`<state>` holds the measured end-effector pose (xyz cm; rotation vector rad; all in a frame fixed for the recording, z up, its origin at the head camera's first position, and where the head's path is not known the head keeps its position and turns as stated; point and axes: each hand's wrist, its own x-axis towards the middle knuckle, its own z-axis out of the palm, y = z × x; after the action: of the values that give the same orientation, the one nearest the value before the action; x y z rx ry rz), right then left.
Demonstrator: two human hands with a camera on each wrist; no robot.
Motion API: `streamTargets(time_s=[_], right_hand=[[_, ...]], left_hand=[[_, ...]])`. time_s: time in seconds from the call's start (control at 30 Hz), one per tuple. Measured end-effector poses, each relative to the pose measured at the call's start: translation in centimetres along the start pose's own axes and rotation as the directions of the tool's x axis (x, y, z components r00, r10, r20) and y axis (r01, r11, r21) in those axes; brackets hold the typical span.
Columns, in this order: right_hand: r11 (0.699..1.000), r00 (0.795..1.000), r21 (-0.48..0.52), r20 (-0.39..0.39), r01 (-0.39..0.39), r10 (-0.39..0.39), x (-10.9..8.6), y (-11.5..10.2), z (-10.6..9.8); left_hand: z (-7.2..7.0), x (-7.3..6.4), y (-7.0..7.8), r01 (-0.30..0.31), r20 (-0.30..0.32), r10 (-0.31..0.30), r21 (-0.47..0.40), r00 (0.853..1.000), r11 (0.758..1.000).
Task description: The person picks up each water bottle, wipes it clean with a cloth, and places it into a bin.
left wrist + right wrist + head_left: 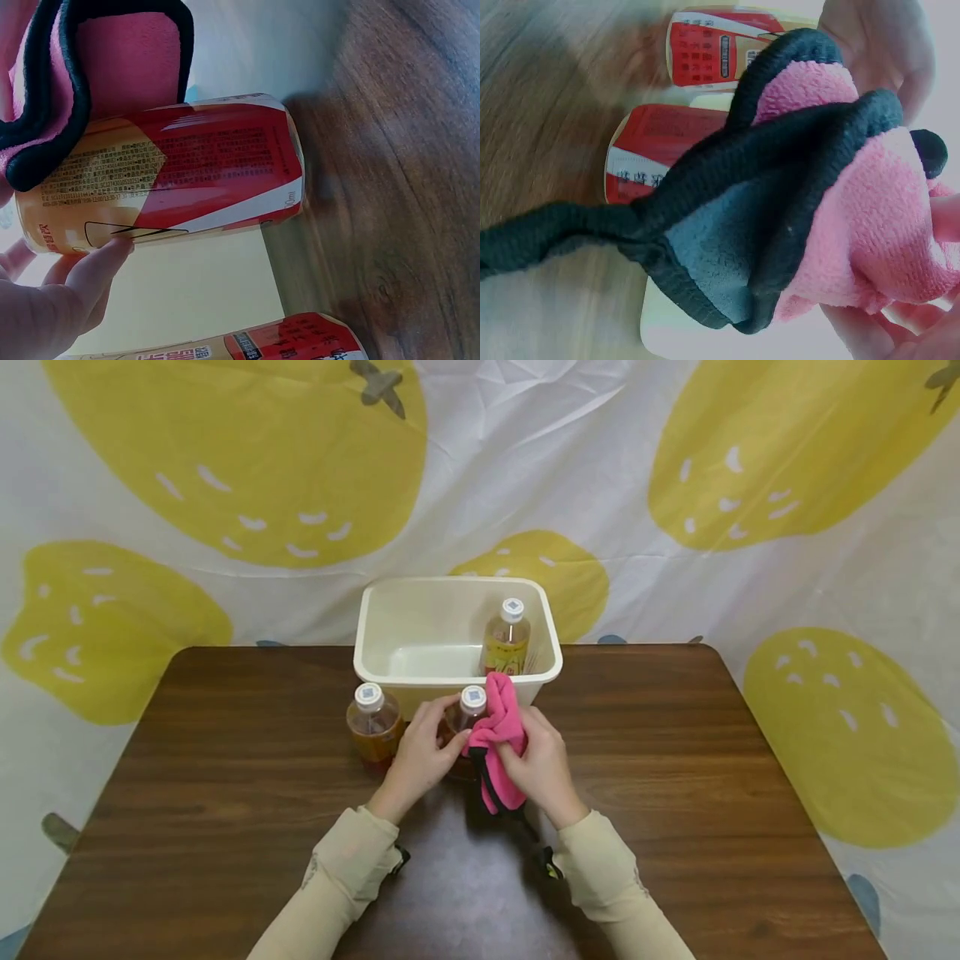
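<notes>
My left hand (422,753) grips a drink bottle (473,697) with a white cap in front of the white bin, thumb and fingers on its sides. Its red and yellow label (217,161) faces the left wrist camera. In my right hand (545,764) is a bunched pink cloth (503,722) with black edging, pinched between thumb and fingers. The cloth lies against the bottle's right side and covers part of it; a black strap trails from it in the right wrist view. Just left of my left hand stands a second, similar bottle (375,735).
Behind the hands, the white bin (420,681) stands at the back of the dark wooden table (247,793). Inside its right end is another capped bottle (506,643), upright. A white curtain (525,443) with yellow fruit prints hangs behind the table.
</notes>
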<state>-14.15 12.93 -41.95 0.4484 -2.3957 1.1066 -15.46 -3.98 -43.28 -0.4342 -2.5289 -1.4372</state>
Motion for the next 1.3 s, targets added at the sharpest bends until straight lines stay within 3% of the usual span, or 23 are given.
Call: streamTargets(time_s=[0.23,0.5,0.73,0.97,1.17,1.3], right_hand=[[0.999,0.999,0.002,-0.006,-0.038,0.038,-0.4,0.4,0.2],[0.993,0.993,-0.008,0.035,-0.116,0.116,-3.0,3.2,2.5],[0.988,0.987,-0.047,0.072,-0.144,0.147,-3.8,4.5,3.7],[0.984,0.981,-0.048,0.084,-0.173,0.176,-3.8,4.8,3.5],[0.985,0.982,-0.046,0.081,-0.165,0.168,-3.9,4.6,3.2],[0.988,0.987,-0.043,0.064,-0.146,0.149,-3.9,4.2,2.6]], left_hand=[[0.1,0.0,-0.1,0.026,0.014,-0.026,-0.006,1.000,1.000],[0.1,-0.2,0.0,0.062,0.023,-0.062,0.018,0.998,0.998],[0.1,-0.1,0.1,0.044,-0.007,-0.044,0.022,0.999,0.999],[0.4,0.1,0.2,0.049,-0.025,-0.049,0.002,0.999,0.999],[1.1,0.1,0.4,0.093,-0.088,-0.090,0.030,0.992,0.995],[1.3,0.2,0.4,0.067,-0.108,-0.063,0.034,0.992,0.997]])
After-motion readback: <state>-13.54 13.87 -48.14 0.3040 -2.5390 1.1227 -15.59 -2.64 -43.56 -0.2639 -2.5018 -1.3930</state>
